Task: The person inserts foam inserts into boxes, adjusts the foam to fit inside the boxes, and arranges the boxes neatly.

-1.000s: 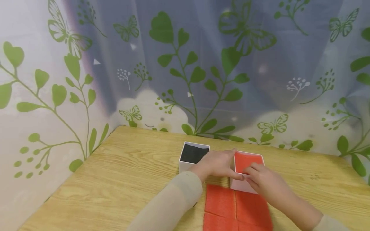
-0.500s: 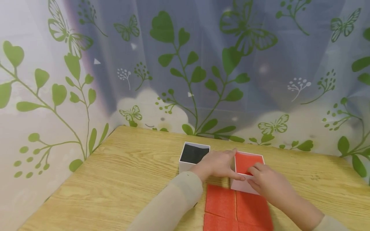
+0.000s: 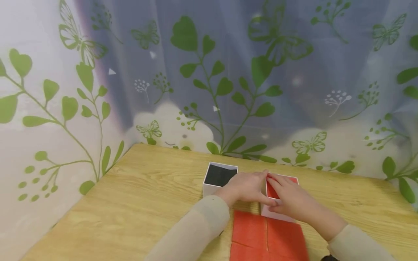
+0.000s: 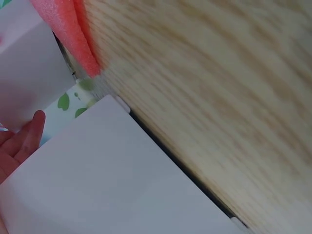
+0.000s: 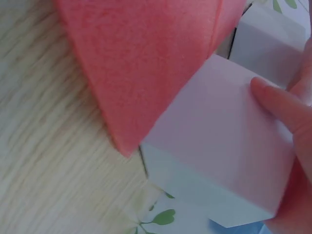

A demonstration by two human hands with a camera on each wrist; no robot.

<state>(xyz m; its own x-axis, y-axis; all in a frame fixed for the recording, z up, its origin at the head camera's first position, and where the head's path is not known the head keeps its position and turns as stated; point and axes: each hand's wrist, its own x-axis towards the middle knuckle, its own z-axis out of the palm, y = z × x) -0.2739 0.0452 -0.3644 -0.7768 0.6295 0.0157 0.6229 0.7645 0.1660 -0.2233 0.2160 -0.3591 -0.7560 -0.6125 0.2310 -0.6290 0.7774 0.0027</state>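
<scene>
A white open-topped box (image 3: 281, 216) stands on the wooden table, with red foam (image 3: 271, 191) inside. My left hand (image 3: 246, 185) holds this box along its left side, thumb at the front wall and fingers towards the back left corner. From the right, my right hand (image 3: 295, 199) lies over the opening. Its fingers stretch to the far left corner, hiding much of the red inside. In the right wrist view that thumb (image 5: 278, 100) rests against the box's outer wall. Flat red foam pieces (image 3: 249, 230) lie side by side just in front of the box.
Left of my left hand stands a second white box (image 3: 210, 191) holding black material (image 3: 220, 174). The wooden table (image 3: 147, 195) ends at a curtain (image 3: 235, 79) with green leaves and butterflies. A dark object (image 3: 330, 258) shows at the bottom edge near my right sleeve.
My right hand's fingers, bent in over the near right part of the box before, now reach left across its opening. My left hand stays in place. The head view has shifted slightly.
</scene>
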